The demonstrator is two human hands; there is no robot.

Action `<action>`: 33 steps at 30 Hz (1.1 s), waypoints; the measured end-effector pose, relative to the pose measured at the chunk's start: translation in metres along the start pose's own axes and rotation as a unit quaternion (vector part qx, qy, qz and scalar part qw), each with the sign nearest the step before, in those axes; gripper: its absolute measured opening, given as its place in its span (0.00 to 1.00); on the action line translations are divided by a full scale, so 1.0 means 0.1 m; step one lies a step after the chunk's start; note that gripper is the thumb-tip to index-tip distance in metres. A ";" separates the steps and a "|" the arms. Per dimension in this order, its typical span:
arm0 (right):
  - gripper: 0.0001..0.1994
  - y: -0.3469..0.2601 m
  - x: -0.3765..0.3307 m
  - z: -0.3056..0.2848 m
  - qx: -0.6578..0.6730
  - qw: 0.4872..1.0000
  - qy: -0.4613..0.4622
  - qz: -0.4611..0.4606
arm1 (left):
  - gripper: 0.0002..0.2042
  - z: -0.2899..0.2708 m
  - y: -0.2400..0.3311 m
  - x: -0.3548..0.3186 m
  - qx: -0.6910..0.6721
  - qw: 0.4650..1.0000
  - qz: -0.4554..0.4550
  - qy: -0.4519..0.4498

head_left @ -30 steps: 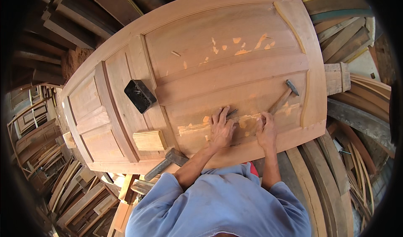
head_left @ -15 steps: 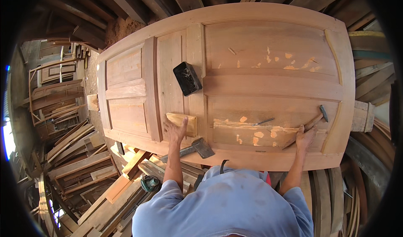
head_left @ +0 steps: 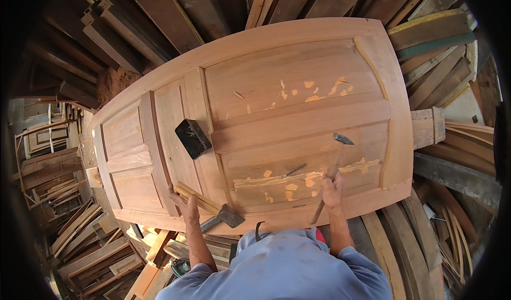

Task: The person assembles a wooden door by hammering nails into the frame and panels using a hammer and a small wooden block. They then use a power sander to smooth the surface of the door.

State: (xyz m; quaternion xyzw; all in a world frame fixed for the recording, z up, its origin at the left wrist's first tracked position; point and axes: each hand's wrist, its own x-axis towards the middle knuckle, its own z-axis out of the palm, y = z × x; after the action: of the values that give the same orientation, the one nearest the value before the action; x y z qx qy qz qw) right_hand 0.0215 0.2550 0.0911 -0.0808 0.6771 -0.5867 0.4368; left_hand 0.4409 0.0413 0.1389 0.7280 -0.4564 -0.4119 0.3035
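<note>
A large panelled wooden door (head_left: 298,114) lies flat in front of me. In my right hand (head_left: 334,192) is a hammer (head_left: 335,161), gripped by its wooden handle, its metal head raised over the lower right panel. My left hand (head_left: 187,207) grips a small pale wooden block (head_left: 199,196), tilted up on edge near the door's front rail. Beside that hand rests a tool with a broad dark head (head_left: 230,216) and a thick handle. A slim dark metal tool (head_left: 294,170) lies on the panel, next to pale filler patches (head_left: 291,186).
A black box (head_left: 187,143) of nails stands on the door's middle rail. Small wood slivers (head_left: 239,94) lie on the upper panel. Stacked boards (head_left: 175,13) surround the door, and a green power tool (head_left: 181,267) sits low at left.
My right hand has lifted the hammer and turned its head upward. The block under my left hand has been tipped up from lying flat. The whole view has shifted.
</note>
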 end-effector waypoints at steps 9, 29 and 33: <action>0.17 -0.47 -0.26 0.78 0.259 0.932 -0.102 0.231 | 0.58 2.30 1.11 -0.61 -0.449 0.809 -0.059 -0.376; 0.12 -0.59 1.00 0.04 0.037 0.985 0.149 -0.082 | 0.28 3.91 0.59 -0.82 -0.102 0.821 -0.199 -0.525; 0.16 -0.61 0.81 -0.13 -0.142 0.950 0.263 -0.096 | 0.22 3.97 0.69 -0.87 -0.166 0.810 -0.216 -0.519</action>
State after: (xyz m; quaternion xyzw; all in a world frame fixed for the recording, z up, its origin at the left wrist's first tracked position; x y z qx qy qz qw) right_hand -0.0608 0.1957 0.1033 -0.0496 0.8330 -0.5246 0.1688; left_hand 0.0430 0.0671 0.0342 0.4241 -0.3014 -0.8530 0.0409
